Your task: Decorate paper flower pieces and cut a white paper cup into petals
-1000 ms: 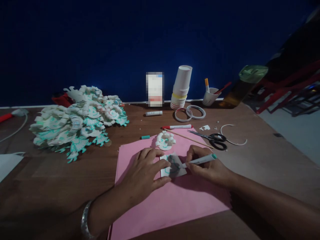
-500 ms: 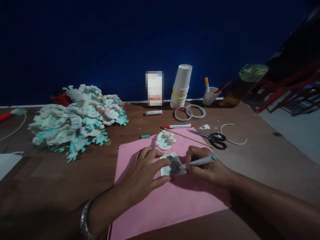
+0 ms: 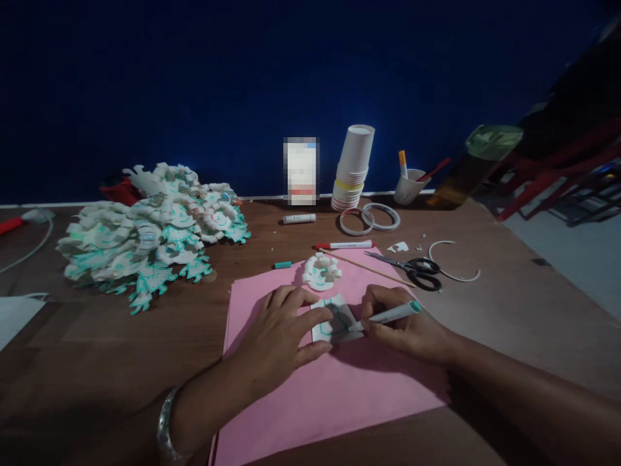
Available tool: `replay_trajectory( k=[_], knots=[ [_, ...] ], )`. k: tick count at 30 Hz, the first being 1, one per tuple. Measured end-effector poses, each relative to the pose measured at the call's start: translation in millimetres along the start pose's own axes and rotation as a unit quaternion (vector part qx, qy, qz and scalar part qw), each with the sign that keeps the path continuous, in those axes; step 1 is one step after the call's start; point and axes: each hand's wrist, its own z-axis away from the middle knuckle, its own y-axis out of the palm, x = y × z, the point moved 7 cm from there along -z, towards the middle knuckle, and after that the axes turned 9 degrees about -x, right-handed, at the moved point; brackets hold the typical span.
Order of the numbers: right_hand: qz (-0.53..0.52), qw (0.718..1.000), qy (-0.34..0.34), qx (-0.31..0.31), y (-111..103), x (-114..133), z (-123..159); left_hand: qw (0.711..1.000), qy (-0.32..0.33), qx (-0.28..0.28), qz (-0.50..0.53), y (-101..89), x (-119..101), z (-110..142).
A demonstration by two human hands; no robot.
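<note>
My right hand (image 3: 405, 327) grips a green marker (image 3: 395, 312), its tip at the right side of a small white paper piece (image 3: 334, 320). Green outlines are drawn on that paper. My left hand (image 3: 286, 330) rests with fingers spread, thumb and fingertips on the paper's left edge. Both hands are over pink paper sheets (image 3: 310, 414). Just beyond the white piece sits a paper face with curled strips (image 3: 321, 273) around it, marked in green. A green marker cap (image 3: 282, 265) lies beyond my left hand.
Black-handled scissors (image 3: 420, 272), a thin stick (image 3: 369, 268) and a red marker (image 3: 347, 245) lie behind my right hand. Tape rings (image 3: 381, 217), stacked paper cups (image 3: 354, 165) and a cup with pens (image 3: 409, 188) stand farther back. Many paper figures (image 3: 140, 239) are heaped at left.
Hardly anything differs. The marker tip has shifted very slightly on the white paper's right side; my left hand keeps its place.
</note>
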Motion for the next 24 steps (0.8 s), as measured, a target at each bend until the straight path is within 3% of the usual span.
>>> replay_trajectory(
  k=[15, 24],
  knots=[
    [-0.005, 1.0, -0.015, -0.003, 2.0, 3.7, 0.0, 1.0, -0.002, 0.014, -0.001, -0.7, -1.0, -0.9],
    [-0.043, 0.998, 0.03, -0.038, -5.1, -4.1, -1.3, 1.0, -0.006, 0.01, 0.002, -0.2, 0.0, -0.6]
  ],
)
